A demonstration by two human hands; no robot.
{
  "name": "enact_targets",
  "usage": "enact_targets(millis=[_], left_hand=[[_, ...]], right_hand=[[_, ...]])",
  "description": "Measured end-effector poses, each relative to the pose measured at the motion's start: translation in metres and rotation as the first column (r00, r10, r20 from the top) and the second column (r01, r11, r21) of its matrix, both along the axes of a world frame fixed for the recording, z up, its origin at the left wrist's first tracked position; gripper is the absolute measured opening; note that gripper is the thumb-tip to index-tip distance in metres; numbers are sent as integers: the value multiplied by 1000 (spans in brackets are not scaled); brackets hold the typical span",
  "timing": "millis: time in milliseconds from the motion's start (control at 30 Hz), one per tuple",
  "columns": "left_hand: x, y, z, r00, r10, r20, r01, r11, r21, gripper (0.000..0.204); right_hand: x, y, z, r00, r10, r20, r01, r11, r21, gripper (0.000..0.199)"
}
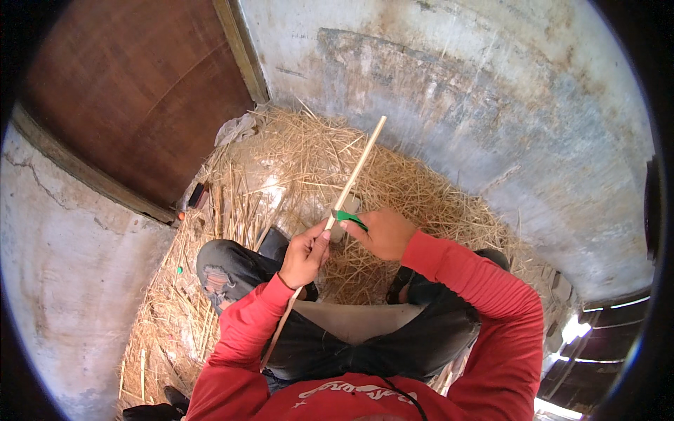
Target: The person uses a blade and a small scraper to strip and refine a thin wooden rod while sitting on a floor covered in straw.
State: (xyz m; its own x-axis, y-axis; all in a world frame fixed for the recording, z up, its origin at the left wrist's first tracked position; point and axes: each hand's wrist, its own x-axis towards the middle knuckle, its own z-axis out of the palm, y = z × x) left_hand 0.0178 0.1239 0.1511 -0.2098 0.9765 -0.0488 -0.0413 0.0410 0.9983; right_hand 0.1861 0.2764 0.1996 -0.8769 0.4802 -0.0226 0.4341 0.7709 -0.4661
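Note:
A long pale wooden stick (359,166) runs from my lap up toward the far wall. My left hand (305,254) is closed around the stick near its middle. My right hand (385,233) grips a small tool with a green handle (349,218), and the tool's blade rests against the stick just above my left hand. Both arms are in red sleeves. I sit on the floor with my knees bent, in dark trousers.
Dry straw (281,175) covers the floor in front of me and at my sides. A brown wooden door (133,91) stands at the upper left. Grey concrete walls (491,91) close in ahead and to the right. A small dark object (197,195) lies by the door.

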Motion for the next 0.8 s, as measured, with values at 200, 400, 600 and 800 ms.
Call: enact_targets(millis=[200, 400, 600, 800], left_hand=[[-6, 2, 5, 989, 5, -146, -8, 1000, -18, 41], [4, -7, 9, 975, -94, -202, 88, 995, -37, 40], [-12, -31, 9, 993, -121, -15, 121, 992, 18, 38], [-9, -19, 20, 989, -136, 53, 136, 991, 4, 40]], right_hand=[[-8, 31, -9, 989, -145, 18, 143, 986, 83, 61], [28, 150, -32, 860, -508, -44, 510, 853, 113, 67], [145, 242, -14, 535, -761, -367, 832, 549, 77, 71], [86, 157, 19, 638, -663, -391, 583, 748, -317, 57]])
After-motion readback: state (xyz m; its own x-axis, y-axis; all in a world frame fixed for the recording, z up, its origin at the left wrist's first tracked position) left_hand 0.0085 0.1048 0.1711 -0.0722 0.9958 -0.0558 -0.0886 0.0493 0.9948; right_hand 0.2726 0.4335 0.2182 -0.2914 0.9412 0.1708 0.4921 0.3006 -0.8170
